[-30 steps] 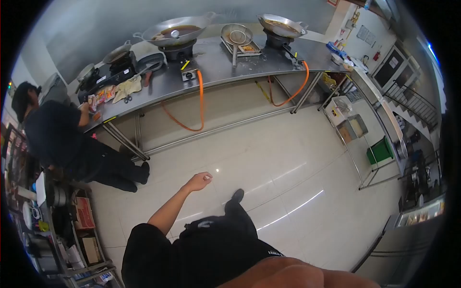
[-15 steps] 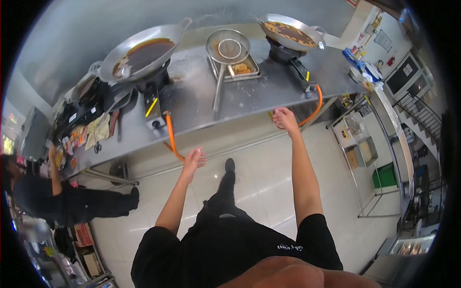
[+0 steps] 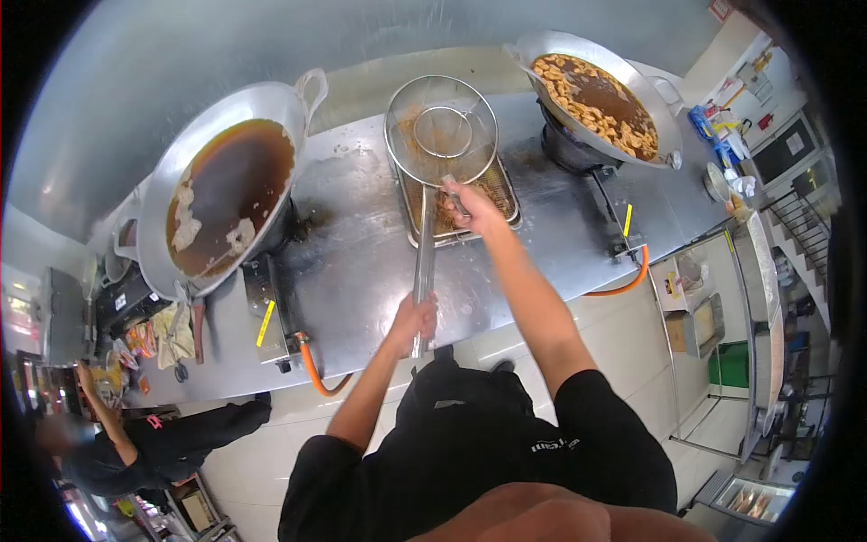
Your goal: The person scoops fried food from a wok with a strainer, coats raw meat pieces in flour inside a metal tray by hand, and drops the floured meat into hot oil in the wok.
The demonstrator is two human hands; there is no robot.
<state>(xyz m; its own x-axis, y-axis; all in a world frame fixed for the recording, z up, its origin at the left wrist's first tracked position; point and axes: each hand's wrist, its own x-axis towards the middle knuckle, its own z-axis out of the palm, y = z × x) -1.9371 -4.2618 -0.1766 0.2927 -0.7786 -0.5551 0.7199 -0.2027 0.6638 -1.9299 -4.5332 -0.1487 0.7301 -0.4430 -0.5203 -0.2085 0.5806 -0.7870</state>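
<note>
My left hand (image 3: 413,322) is closed round the end of the long metal handle of a large round strainer (image 3: 406,144). My right hand (image 3: 473,208) grips the short handle of a smaller strainer (image 3: 442,132), whose round head lies within the large one's mesh. Beneath them is a metal tray (image 3: 516,210) with a rack and golden crumbs, partly hidden by the strainers and my right hand. To the left, a big wok (image 3: 149,217) holds dark oil with pale batter pieces floating. In the right wok (image 3: 578,47), several golden-brown pieces float in brown oil.
Gas burners with orange hoses (image 3: 310,366) stand under both woks along the steel table (image 3: 361,262). A cloth (image 3: 172,336), scissors and packets lie at the left end. A co-worker (image 3: 135,443) stands at lower left. A metal rack (image 3: 679,361) is at the right.
I have moved closer to the table. Both hands, empty before, have come onto the strainer handles: the left on the large strainer, the right on the small one.
</note>
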